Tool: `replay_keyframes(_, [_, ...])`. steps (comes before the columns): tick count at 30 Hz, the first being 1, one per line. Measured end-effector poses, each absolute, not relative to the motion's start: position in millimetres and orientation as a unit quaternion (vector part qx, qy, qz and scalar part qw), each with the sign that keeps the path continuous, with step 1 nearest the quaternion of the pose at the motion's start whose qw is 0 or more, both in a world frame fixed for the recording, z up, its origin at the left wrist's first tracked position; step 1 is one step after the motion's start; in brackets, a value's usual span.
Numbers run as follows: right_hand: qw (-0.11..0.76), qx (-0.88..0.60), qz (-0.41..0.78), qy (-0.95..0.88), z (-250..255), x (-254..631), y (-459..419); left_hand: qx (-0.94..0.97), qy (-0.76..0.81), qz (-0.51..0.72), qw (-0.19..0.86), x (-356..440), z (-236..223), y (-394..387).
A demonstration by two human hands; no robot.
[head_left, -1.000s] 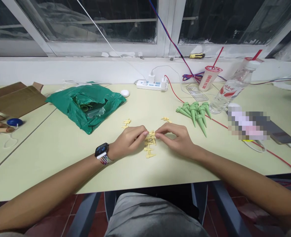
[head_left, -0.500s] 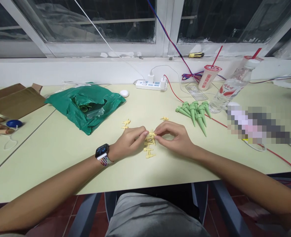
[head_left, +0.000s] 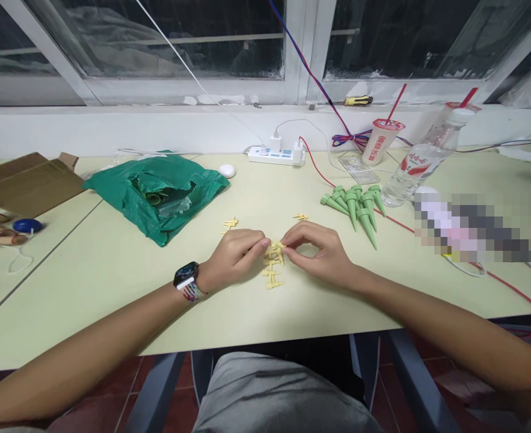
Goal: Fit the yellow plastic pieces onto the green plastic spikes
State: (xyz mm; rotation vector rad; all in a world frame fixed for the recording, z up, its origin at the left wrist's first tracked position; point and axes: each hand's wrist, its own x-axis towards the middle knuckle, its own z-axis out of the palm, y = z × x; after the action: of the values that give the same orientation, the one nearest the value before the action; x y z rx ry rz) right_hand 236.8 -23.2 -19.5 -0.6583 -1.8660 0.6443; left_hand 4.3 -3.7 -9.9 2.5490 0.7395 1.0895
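Well, hands: left hand (head_left: 234, 255) and right hand (head_left: 322, 252) meet over the yellow plastic pieces (head_left: 271, 272); whether either grasps one, I cannot tell.
Pieces: a loose column on the table (head_left: 112, 294), with a few more lying apart.
Untouched: green plastic spikes (head_left: 354, 207), clustered to the right.

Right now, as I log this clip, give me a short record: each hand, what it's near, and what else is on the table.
Left hand: fingertips at the small yellow plastic pieces; smartwatch on the wrist
Right hand: fingertips at the top of that pile; grip unclear
Nearby: green plastic spikes, beyond the right hand
Rest: green plastic bag, power strip, water bottle, cardboard box
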Motion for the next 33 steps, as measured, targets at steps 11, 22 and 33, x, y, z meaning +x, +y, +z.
replay_keyframes(11, [0.506,-0.273,0.255,-0.778,-18.6,238.0,-23.6,0.871,0.265,0.396,0.119,5.4,-9.3,-3.9])
replay_keyframes(22, [0.545,-0.37,0.165,-0.734,-14.0,260.0,-2.9,0.744,0.348,0.524,0.223,-23.1,-18.7,32.6])
replay_keyframes(33, [0.546,-0.425,0.142,-0.708,-19.8,270.2,15.6,0.848,0.324,0.389,0.156,0.4,-9.8,29.6])
